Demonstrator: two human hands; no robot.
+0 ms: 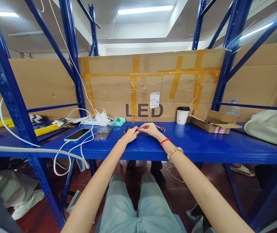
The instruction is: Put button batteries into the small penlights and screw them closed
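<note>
Both hands' fingers pinch one small, thin red-tipped piece (pixel 138 130) over the blue shelf (pixel 201 145).

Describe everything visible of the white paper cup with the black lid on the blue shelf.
The white paper cup with a black lid stands upright near the back of the blue metal shelf, right in front of the taped brown cardboard sheet printed LED. Its body looks like plain white paper and tapers slightly toward the base; the lid is on. An open brown cardboard box lies to its right, apart from it. No hand touches it. Its contents cannot be seen.
</note>
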